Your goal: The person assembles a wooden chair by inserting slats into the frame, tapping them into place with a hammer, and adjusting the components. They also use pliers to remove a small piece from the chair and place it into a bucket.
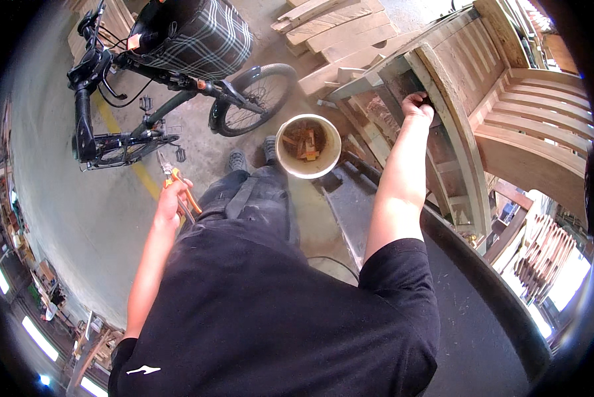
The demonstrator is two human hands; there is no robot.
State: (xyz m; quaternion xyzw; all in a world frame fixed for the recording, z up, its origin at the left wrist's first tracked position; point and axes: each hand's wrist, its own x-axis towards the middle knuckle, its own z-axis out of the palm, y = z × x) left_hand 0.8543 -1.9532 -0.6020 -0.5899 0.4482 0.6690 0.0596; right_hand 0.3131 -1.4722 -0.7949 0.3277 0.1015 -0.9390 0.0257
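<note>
My left hand (pixel 170 198) is closed round a pair of pliers (pixel 173 175) with orange handles, held low at my left side. The metal jaws point forward, away from me. At the right, my right arm reaches out to a wooden furniture frame (pixel 468 149) with a curved rail and slatted parts. Against the inner side of that rail my right hand (pixel 417 108) has its fingers curled in; whatever they pinch is too small or hidden to make out. The frame rests on a dark work surface (pixel 466 311).
A white bucket (pixel 281 149) with wood scraps stands ahead of my shoes. Beyond it on the left is a bicycle (pixel 171 106) carrying a plaid basket (pixel 207 46). Wooden boards (pixel 337 33) are piled at the far side. Stacked wooden parts (pixel 547 255) lie at the right.
</note>
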